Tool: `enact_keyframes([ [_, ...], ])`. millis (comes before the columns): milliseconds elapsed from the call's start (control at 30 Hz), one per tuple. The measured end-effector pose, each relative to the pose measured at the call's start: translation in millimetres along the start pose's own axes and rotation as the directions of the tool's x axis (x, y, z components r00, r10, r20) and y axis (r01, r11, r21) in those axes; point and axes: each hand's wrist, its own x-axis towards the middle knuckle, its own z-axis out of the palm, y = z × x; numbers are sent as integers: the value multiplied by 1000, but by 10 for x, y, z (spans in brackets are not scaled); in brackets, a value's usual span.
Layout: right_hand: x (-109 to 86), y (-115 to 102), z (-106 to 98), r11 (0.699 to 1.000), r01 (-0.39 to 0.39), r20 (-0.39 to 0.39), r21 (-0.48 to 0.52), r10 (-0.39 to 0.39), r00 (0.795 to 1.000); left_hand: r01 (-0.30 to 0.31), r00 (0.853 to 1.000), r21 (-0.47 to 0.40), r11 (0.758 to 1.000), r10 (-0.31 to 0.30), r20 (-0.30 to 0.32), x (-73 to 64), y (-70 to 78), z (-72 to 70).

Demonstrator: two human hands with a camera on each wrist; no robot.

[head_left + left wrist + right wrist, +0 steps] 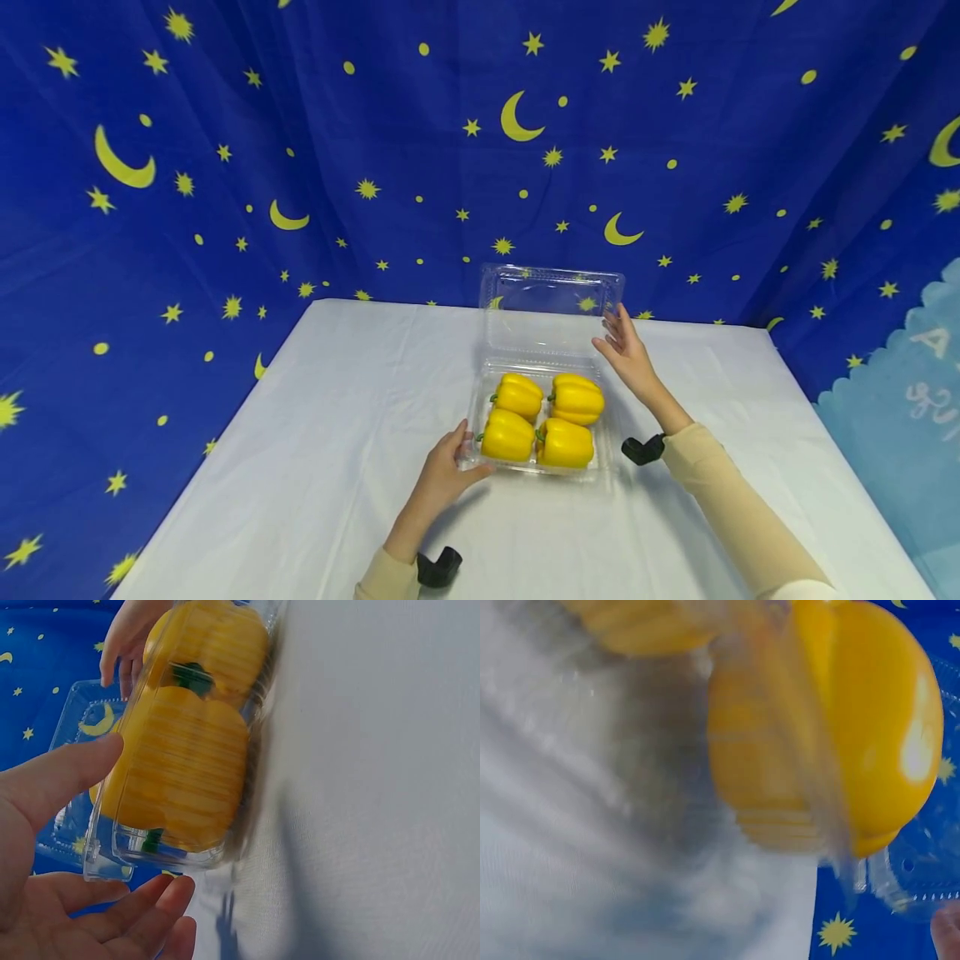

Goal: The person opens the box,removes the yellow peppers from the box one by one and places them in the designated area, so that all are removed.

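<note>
Several yellow bell peppers [566,443] with green stems sit in two rows in a clear plastic clamshell container [525,470]. Its hinged lid [547,332] stands raised at the back. At the container's front left corner is my left hand [441,477], thumb along the front edge and fingers by the left side. Seen from the left wrist, thumb and fingers are spread around that corner without closing on it. My right hand [632,360] is beside the lid's right edge, fingers extended upward and thumb apart, fingertips right at the edge.
A white cloth covers the table [375,400]. Behind it hangs a blue curtain [420,150] with yellow moons and stars, close to the raised lid. A light blue panel [915,417] with white lettering hangs at the right. Black wrist mounts [642,450] stick out by both sleeves.
</note>
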Motion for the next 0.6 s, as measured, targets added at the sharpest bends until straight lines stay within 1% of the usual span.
enact_keyframes([
  [100, 35, 122, -9, 1000, -5, 4, -13, 5, 1000, 10, 1000, -6, 1000, -10, 19, 15, -3, -9],
  [167, 39, 163, -14, 1000, -27, 21, -11, 27, 999, 23, 999, -17, 1000, -22, 27, 25, -7, -10],
  [300, 39, 192, -17, 994, -109, 69, 13, 108, 992, 30, 999, -24, 999, -28, 46, 38, -21, -15],
  [433, 26, 127, -7, 983, -185, 111, 5, 183, 977, 33, 998, -28, 999, -32, 58, 45, -18, -27],
  [500, 2, 72, 6, 978, -208, 125, 3, 206, 971, 37, 998, -31, 999, -35, 60, 48, -13, -33],
  [600, -44, -1, 31, 976, -218, 135, -15, 218, 967, 41, 997, -31, 999, -40, 61, 46, 1, -40],
])
